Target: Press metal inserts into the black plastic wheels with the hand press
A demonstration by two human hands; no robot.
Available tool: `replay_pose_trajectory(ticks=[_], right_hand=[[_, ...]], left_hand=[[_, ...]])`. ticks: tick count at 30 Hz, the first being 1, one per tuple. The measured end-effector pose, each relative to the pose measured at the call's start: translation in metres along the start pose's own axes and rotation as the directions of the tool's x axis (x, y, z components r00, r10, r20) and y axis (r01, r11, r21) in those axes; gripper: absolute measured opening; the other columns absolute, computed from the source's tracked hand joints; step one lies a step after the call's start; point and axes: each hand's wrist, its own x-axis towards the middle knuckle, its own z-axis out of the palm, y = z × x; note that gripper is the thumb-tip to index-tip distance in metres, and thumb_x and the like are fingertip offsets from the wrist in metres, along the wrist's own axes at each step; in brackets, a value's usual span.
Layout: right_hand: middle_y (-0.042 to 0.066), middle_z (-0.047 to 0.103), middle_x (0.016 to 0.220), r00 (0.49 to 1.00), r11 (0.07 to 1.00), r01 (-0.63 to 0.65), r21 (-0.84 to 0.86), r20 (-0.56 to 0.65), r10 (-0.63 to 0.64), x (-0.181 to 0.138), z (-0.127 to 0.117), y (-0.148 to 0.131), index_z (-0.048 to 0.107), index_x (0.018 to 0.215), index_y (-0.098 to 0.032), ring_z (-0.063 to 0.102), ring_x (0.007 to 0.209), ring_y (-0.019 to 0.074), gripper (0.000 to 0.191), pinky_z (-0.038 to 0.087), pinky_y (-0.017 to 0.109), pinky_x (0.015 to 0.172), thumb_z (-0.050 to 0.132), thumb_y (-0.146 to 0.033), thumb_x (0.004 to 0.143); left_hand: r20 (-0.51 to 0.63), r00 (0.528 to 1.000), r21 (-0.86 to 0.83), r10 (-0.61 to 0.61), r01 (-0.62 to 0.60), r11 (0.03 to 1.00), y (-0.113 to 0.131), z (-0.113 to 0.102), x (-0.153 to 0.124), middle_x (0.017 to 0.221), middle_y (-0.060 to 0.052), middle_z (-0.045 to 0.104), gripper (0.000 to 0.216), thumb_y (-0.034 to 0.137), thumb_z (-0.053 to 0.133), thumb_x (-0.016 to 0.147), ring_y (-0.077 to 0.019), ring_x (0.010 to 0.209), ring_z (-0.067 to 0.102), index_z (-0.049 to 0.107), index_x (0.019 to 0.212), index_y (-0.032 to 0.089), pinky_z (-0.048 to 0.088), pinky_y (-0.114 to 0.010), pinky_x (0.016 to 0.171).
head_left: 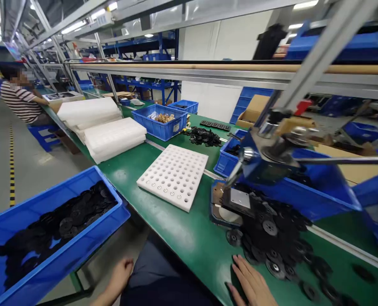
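My right hand [252,282] lies flat on the green tabletop, fingers stretched out and nothing in them. Its fingertips are close to a loose heap of black round discs [268,229], some with metal centres. Beside my thigh hangs my left hand [122,274], its fingers curled in, with nothing visible in it. Behind the heap stands a hand press [255,157] with a lever and a flat metal plate. A white foam tray [173,176] with rows of holes lies left of the press; small round metal pieces sit in its front row.
A blue bin [106,231] of black discs stands at the left, below the table edge. Stacked white foam sheets [112,138], a blue bin of brass-coloured parts [163,129] and black pieces [203,137] lie farther back. A person [23,100] sits far left.
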Motion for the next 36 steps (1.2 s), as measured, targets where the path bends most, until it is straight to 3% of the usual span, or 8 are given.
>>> replay_pose_trajectory(ticks=[3,6,8,10,15,26,32,36], right_hand=[[0.011,0.061,0.134,0.996,0.999,-0.045,-0.012,-0.083,0.044,0.003,0.004,-0.002,0.053,0.138,-0.027,0.061,0.121,0.0343,0.051,0.058,0.050,0.092,0.062,-0.035,0.089],[0.014,0.066,0.125,0.987,0.995,-0.104,-0.002,-0.120,0.103,0.005,0.010,-0.009,0.062,0.124,-0.021,0.062,0.119,0.0323,0.035,0.056,0.050,0.094,0.060,-0.027,0.090],[0.015,0.067,0.119,0.981,0.992,-0.130,0.006,-0.142,0.129,0.010,0.011,-0.017,0.064,0.119,-0.019,0.062,0.117,0.0309,0.030,0.055,0.049,0.094,0.058,-0.023,0.090],[0.014,0.067,0.116,0.970,0.987,-0.159,0.027,-0.183,0.161,0.018,0.006,-0.024,0.065,0.115,-0.019,0.062,0.114,0.0289,0.027,0.055,0.047,0.093,0.058,-0.021,0.089],[0.009,0.068,0.090,0.889,0.955,-0.276,0.107,-0.349,0.296,0.038,-0.015,-0.036,0.064,0.094,-0.016,0.061,0.086,0.0201,0.014,0.052,0.035,0.076,0.050,-0.015,0.091],[0.011,0.069,0.102,0.672,0.814,-0.567,0.127,-0.500,0.546,0.035,-0.041,-0.023,0.065,0.101,-0.020,0.062,0.099,0.0235,0.019,0.047,0.043,0.090,0.047,-0.020,0.094],[0.014,0.063,0.130,0.712,0.750,-0.657,0.071,-0.266,0.649,0.056,-0.046,0.018,0.062,0.123,-0.016,0.049,0.130,0.0278,0.040,0.037,0.051,0.106,0.044,-0.011,0.088],[0.011,0.064,0.131,0.733,0.746,-0.652,0.132,-0.143,0.665,0.080,-0.046,0.040,0.066,0.120,-0.019,0.049,0.132,0.0296,0.051,0.029,0.057,0.112,0.044,-0.001,0.077]], left_hand=[[-0.092,0.940,0.019,0.328,-0.328,0.944,0.032,0.000,0.030,0.085,-0.009,0.072,0.020,0.029,0.053,0.084,-0.0302,0.090,0.070,0.072,0.086,0.021,0.057,-0.043,0.087],[-0.168,0.717,0.075,0.676,-0.674,0.734,0.089,0.002,0.065,0.110,-0.013,0.071,0.027,0.029,0.047,0.087,-0.0284,0.107,0.066,0.069,0.100,0.020,0.052,-0.045,0.099],[-0.210,0.578,0.139,0.789,-0.781,0.609,0.133,0.008,0.095,0.121,-0.016,0.066,0.028,0.032,0.049,0.089,-0.0295,0.117,0.061,0.066,0.105,0.017,0.046,-0.048,0.105],[-0.211,0.511,0.204,0.833,-0.811,0.549,0.172,0.019,0.127,0.120,-0.018,0.065,0.029,0.037,0.054,0.087,-0.0314,0.119,0.058,0.063,0.104,0.016,0.044,-0.049,0.106],[-0.010,0.562,0.252,0.827,-0.799,0.546,0.203,0.041,0.179,0.101,-0.013,0.066,0.028,0.044,0.050,0.087,-0.0292,0.102,0.063,0.060,0.091,0.018,0.049,-0.043,0.094],[-0.118,0.527,0.339,0.841,-0.775,0.533,0.203,0.043,0.174,0.080,-0.010,0.063,0.017,0.037,0.046,0.084,-0.0301,0.085,0.060,0.049,0.074,0.023,0.048,-0.046,0.081],[-0.239,0.508,0.323,0.827,-0.762,0.562,0.189,0.054,0.172,0.088,-0.011,0.065,0.019,0.035,0.044,0.089,-0.0280,0.087,0.063,0.047,0.077,0.022,0.050,-0.045,0.085],[-0.250,0.650,0.313,0.717,-0.647,0.695,0.191,0.046,0.169,0.094,-0.013,0.067,0.020,0.037,0.043,0.090,-0.0312,0.090,0.065,0.052,0.086,0.020,0.051,-0.045,0.077]])
